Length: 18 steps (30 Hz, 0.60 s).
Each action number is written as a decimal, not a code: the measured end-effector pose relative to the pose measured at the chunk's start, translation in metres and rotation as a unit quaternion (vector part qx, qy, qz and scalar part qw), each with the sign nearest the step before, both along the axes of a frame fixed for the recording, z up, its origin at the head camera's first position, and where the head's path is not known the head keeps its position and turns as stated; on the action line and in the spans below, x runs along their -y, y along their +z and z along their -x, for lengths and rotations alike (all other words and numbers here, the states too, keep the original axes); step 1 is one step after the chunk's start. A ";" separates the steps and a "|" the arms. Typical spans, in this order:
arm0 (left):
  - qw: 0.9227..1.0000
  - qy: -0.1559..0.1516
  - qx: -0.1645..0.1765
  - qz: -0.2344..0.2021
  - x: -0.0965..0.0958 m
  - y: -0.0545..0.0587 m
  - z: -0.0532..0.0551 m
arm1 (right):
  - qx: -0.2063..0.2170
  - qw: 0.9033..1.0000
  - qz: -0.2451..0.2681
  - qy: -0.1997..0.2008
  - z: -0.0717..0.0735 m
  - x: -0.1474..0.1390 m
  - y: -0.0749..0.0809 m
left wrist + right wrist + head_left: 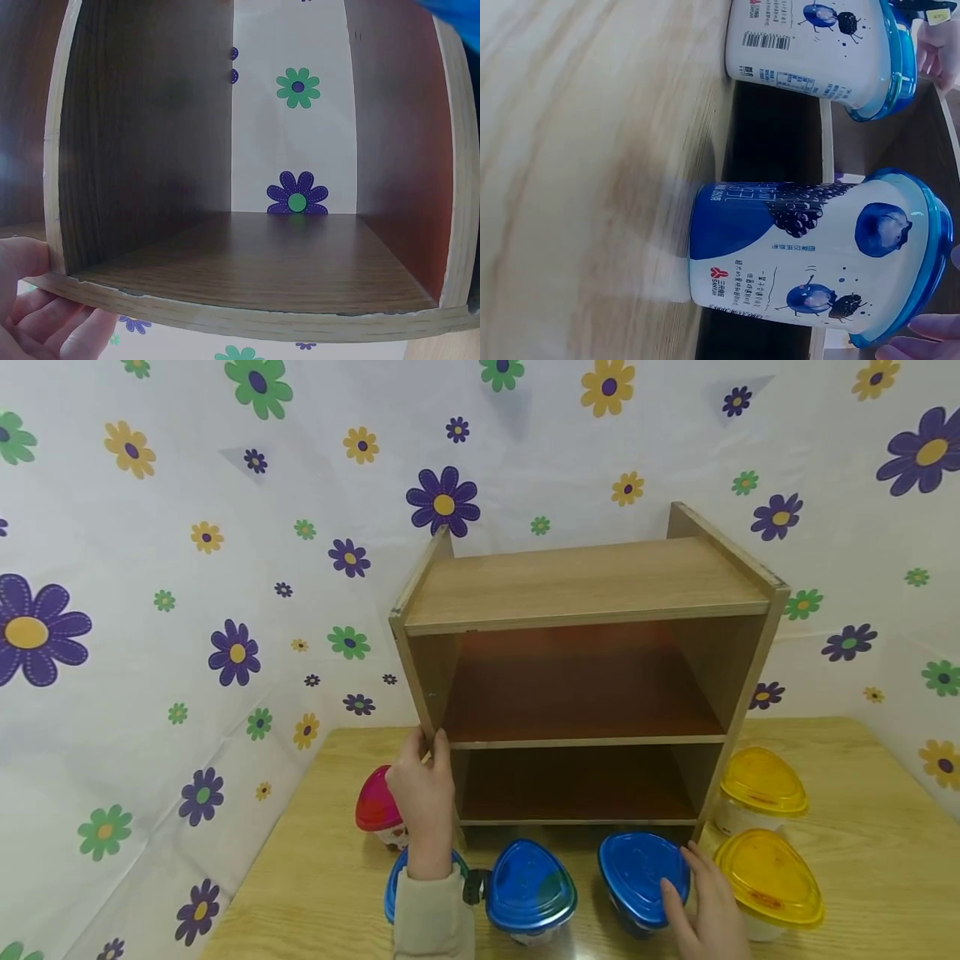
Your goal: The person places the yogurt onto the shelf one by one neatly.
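My left hand point(424, 789) grips the front edge of the left side panel of a small wooden shelf unit point(585, 585). In the left wrist view, its thumb point(26, 256) lies on one side of that panel, the other fingers on the far side. A white tub with a blue lid point(643, 877) and berry pictures stands before the shelf at the right. My right hand point(708, 902) is at this lid's right edge, fingers fairly straight and spread, tips at the rim. Another blue-lidded tub point(531, 885) stands to its left; a third point(392, 889) is partly hidden behind my left forearm.
Two yellow-lidded tubs point(768, 877) stand right of the shelf. A red-lidded tub point(377, 802) sits at its left, partly behind my left hand. The light wooden table point(300, 868) meets a white flowered cloth point(150, 693) at the back and sides.
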<state>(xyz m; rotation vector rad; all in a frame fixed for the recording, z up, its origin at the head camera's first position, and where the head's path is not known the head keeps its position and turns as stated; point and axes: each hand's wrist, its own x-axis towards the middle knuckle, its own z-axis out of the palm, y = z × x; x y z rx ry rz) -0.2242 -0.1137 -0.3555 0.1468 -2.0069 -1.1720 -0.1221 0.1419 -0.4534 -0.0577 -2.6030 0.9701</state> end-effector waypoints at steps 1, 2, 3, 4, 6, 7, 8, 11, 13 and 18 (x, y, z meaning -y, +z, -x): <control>1.000 0.000 0.000 0.000 0.000 0.000 0.000 | -0.002 1.000 -0.001 -0.001 -0.001 0.000 0.000; 1.000 0.001 0.000 0.000 0.000 0.000 0.000 | -0.005 1.000 -0.003 -0.003 -0.001 0.000 -0.001; 1.000 0.001 0.001 0.000 0.000 -0.001 0.000 | -0.010 1.000 -0.006 -0.006 -0.002 0.001 -0.001; 1.000 0.000 0.001 0.001 0.000 0.000 0.000 | -0.017 1.000 -0.008 -0.006 -0.002 0.001 -0.002; 1.000 0.000 0.003 0.001 0.001 -0.001 0.000 | -0.034 0.999 -0.010 -0.004 -0.002 0.002 -0.003; 1.000 -0.001 0.002 0.001 0.001 -0.001 0.000 | -0.040 0.999 -0.012 -0.003 -0.002 0.002 -0.004; 1.000 -0.001 0.000 0.002 0.001 -0.001 0.001 | -0.050 0.999 -0.012 0.000 -0.001 0.002 -0.005; 1.000 0.000 -0.004 0.003 0.001 -0.001 0.001 | -0.069 0.998 -0.009 0.010 0.001 0.002 -0.006; 1.000 0.002 -0.006 0.005 0.001 -0.002 0.001 | -0.078 0.997 -0.007 0.016 0.003 0.002 -0.006; 1.000 0.001 -0.006 0.002 0.002 -0.002 0.000 | -0.084 0.996 -0.005 0.028 0.007 0.003 -0.005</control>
